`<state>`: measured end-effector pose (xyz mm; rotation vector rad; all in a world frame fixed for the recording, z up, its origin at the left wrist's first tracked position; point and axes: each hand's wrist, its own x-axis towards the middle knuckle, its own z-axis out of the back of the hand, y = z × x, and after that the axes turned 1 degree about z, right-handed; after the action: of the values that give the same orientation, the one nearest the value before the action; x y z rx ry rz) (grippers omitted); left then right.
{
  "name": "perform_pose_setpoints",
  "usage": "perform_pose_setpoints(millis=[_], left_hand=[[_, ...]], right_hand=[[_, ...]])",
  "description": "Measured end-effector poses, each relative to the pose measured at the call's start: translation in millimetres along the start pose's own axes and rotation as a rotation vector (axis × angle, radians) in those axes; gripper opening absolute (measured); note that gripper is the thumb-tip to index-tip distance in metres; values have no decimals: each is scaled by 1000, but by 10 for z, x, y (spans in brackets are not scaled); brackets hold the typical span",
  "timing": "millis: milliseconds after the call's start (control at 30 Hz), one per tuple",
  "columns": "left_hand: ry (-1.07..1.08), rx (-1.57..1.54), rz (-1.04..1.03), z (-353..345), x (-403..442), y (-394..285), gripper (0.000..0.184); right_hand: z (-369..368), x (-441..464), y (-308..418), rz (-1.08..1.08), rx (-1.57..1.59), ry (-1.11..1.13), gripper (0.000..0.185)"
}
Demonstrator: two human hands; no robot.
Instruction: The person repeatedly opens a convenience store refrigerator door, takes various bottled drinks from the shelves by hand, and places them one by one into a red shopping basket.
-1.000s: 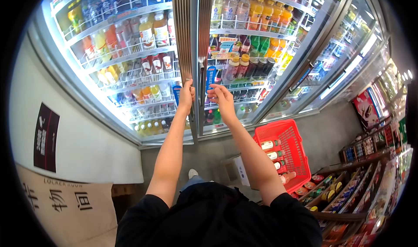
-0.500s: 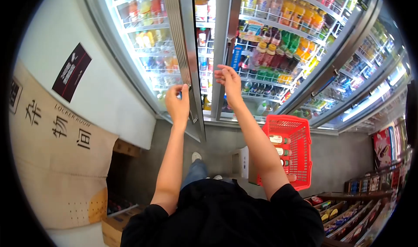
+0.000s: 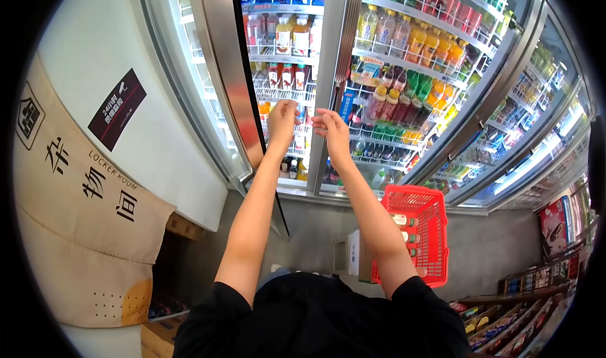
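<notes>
From my remote seat, head view: both bare hands are raised before the lit fridge point(image 3: 332, 49), side by side with a small gap between them. Left hand point(image 3: 283, 123): fingers curled inward, in line with the lower shelves; I cannot tell whether anything is pinched in it. Right hand point(image 3: 331, 131): fingers loosely bent and slightly spread, pointing toward the left one. The fridge door point(image 3: 227, 61) stands swung out, its edge to the left of the left hand; contact with that forearm I cannot judge. Bottles point(image 3: 283, 37) stand upright on the shelves beyond and above the left hand, with red-capped bottles point(image 3: 286, 76) on the shelf nearer to it. A blue tag point(image 3: 346, 105) hangs on the neighbouring door, just right of the right hand. Red basket point(image 3: 437, 200) lower right, partly behind the right forearm, several bottles lying inside.
</notes>
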<state>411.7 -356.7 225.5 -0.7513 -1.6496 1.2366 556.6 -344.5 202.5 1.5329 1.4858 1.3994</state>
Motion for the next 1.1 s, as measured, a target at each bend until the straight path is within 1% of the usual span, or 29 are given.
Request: perform_pose_setpoints(millis=[67,100,200,233,300,333,433,467,500,567,600,633,700,767,833,967,1100], left_hand=[[-76,-35,80,66,15,-59,26],[-77,-107,110,73,-5,-59,27],[-261,-202,156,117,-65,-57,25],[-268,-208,174,151,-106,-112,23],[-318,-241,142,226,-138,-60,21],[-363,-220,85,248,-137,-11,18],[-445,-286,117,406,-203,-64,17],[-411,-314,97,506,-260,-106,17],[-463,-327,82,579,-292,-124,17],[-478,-272,3,838,-357,-79,16],[-517,-243,-68,972,-400,-69,17],[-552,-291,-30,1091,-463,-135,18],[-589,-177,16,1421,-593,-233,19],[-630,-160,75,1678,-721,-399,15],[-691,-147,98,1909,-746,-539,20],[-675,-82,76,2255,-425,-458,22],[-528,-127,141,2330,99,-373,22]], right_hand=[[-79,45,26,0,-6,13,30],[-122,64,25,-6,-9,22,30],[-266,105,20,-5,-17,55,30],[-320,102,13,-9,-19,67,30],[-425,111,-5,-19,-32,96,31],[-476,119,-19,-14,-31,103,31],[-652,112,-70,-18,-8,134,31],[-720,105,-93,-29,-11,154,31],[-788,97,-111,-41,-13,174,31],[-934,93,-161,-53,6,197,28],[-990,117,-238,-53,34,216,28],[-1052,138,-287,-53,62,234,28],[-1174,157,-322,-74,51,252,28],[-1299,200,-400,-92,41,268,28],[-1450,299,-525,-58,85,307,28],[-1781,498,-654,-71,95,337,29],[-2017,683,-674,-85,52,344,29]])
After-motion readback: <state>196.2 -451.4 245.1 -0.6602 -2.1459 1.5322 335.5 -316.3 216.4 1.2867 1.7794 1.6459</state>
